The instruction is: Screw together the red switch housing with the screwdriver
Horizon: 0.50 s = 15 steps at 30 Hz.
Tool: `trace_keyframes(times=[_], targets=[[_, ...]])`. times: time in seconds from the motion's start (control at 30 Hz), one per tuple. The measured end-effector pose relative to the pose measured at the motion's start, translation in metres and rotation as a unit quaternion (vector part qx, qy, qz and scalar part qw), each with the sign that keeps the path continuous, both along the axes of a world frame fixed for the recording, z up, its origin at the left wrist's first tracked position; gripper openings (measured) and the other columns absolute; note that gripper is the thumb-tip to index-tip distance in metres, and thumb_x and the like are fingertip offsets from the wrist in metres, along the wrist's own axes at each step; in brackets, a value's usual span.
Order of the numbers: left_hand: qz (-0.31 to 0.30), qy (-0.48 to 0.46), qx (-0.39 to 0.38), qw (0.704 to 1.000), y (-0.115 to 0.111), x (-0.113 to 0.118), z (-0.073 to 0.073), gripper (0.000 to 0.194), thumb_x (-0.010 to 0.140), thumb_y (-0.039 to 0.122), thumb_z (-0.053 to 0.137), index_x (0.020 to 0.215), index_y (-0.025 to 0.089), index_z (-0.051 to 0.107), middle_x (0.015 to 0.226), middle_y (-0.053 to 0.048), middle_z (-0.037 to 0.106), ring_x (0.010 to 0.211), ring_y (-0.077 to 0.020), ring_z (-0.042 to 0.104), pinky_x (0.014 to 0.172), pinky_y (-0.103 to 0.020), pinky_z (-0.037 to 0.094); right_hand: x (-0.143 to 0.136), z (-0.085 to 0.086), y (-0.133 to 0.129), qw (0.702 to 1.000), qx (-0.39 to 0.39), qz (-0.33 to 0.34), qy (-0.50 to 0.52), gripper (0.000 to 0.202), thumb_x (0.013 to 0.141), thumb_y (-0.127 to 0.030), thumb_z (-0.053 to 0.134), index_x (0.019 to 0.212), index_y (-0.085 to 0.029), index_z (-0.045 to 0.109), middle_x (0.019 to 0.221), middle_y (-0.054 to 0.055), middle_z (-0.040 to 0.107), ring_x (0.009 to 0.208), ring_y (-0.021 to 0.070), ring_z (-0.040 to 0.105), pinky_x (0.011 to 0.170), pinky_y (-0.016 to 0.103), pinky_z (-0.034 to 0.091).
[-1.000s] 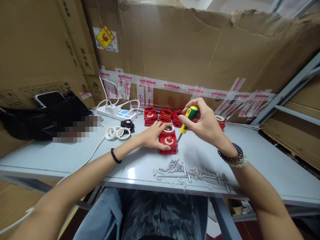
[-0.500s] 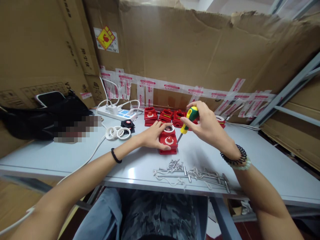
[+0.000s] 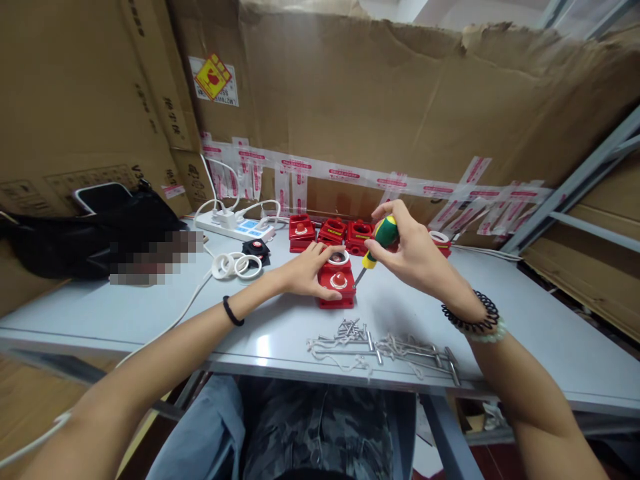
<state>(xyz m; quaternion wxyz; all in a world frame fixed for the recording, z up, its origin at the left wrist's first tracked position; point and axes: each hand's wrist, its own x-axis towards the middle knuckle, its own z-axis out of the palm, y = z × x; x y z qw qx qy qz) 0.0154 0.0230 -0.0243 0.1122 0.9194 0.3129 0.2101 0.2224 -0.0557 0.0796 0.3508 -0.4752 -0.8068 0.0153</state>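
Backed by a tall cardboard wall [image 3: 350,93], with a second cardboard face rising at the left, and met on the right by a slanting metal shelf frame [image 3: 580,173]. Below, a pale tabletop [image 3: 530,313] with a straight near edge just in front of the lap; widest room past the right wrist, towards the right end, and a narrower strip under the left forearm. Roughly mid-table, a red block [image 3: 337,299] with a domed button, clasped by nothing but lying under the left hand [image 3: 309,269], thumb and fingers spread apart on top. Curled round the handle of a green-and-yellow screwdriver [image 3: 386,232], the right hand [image 3: 407,250], with the tip down at the right side of the block. Blocking the near side, loose screws [image 3: 351,328] and metal rods [image 3: 451,365] tangled with white cords, close to the edge. Behind, a row of other red blocks [image 3: 301,238] against the cardboard. To the left, white rings [image 3: 249,276], black pieces [image 3: 257,250], a power strip [image 3: 245,231], a trailing white cable [image 3: 195,297] and a black bag [image 3: 95,240] topped by a phone [image 3: 103,197].
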Motion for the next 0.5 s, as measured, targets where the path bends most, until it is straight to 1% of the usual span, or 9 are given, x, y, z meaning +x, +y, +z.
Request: trace_keyframes(times=[0.07,0.13,0.23,0.3,0.37,0.5], targets=[[0.000,-0.004,0.001,1.000,0.0001,0.0002,-0.0002,0.098,0.063,0.065,0.067,0.142,0.023,0.028,0.114,-0.010,0.045,0.111,-0.0311,0.041,0.099,-0.049,0.037,0.0010,0.0014,-0.0011,1.000,-0.013,0.006,0.003,0.035,0.074,-0.021,0.059,0.104,-0.021,0.041,0.078,-0.001,0.056,0.065,0.0126,0.053,0.061,0.028,0.042],[-0.003,-0.008,-0.001,1.000,0.0003,0.0004,-0.0003,0.097,0.062,0.064,0.068,0.141,0.023,0.029,0.112,-0.009,0.045,0.111,-0.0312,0.041,0.099,-0.049,0.037,0.0003,0.0015,-0.0016,1.000,-0.017,0.004,0.005,0.037,0.071,-0.020,0.060,0.102,-0.021,0.040,0.078,-0.001,0.056,0.064,0.0126,0.052,0.060,0.027,0.042],[-0.004,-0.007,-0.002,1.000,0.0006,0.0004,-0.0005,0.098,0.063,0.065,0.067,0.142,0.024,0.027,0.112,-0.009,0.046,0.111,-0.0314,0.041,0.098,-0.049,0.038,-0.0021,-0.0007,0.0003,1.000,0.008,-0.020,0.003,0.031,0.074,-0.028,0.061,0.097,-0.021,0.041,0.072,-0.002,0.053,0.060,0.0121,0.049,0.058,0.028,0.041],[-0.004,-0.005,0.000,1.000,0.0007,0.0003,-0.0007,0.098,0.064,0.066,0.066,0.143,0.025,0.026,0.113,-0.010,0.046,0.110,-0.0313,0.041,0.098,-0.050,0.038,-0.0023,-0.0020,0.0021,0.999,0.022,-0.026,0.001,0.027,0.078,-0.032,0.059,0.095,-0.021,0.041,0.072,-0.002,0.052,0.060,0.0121,0.048,0.061,0.029,0.041],[-0.004,-0.007,0.003,1.000,0.0008,0.0001,-0.0011,0.097,0.064,0.067,0.066,0.143,0.025,0.026,0.115,-0.010,0.045,0.110,-0.0312,0.041,0.097,-0.050,0.038,-0.0009,-0.0020,0.0026,1.000,0.023,-0.015,-0.002,0.025,0.079,-0.028,0.057,0.098,-0.021,0.041,0.078,0.000,0.054,0.064,0.0124,0.050,0.063,0.030,0.042],[-0.004,-0.008,0.001,1.000,0.0012,-0.0007,-0.0018,0.098,0.064,0.067,0.066,0.142,0.025,0.026,0.117,-0.010,0.045,0.112,-0.0315,0.040,0.099,-0.049,0.038,0.0011,0.0002,-0.0013,1.000,0.000,0.012,-0.007,0.039,0.072,-0.020,0.059,0.104,-0.022,0.037,0.087,0.001,0.055,0.068,0.0128,0.053,0.063,0.029,0.043]])
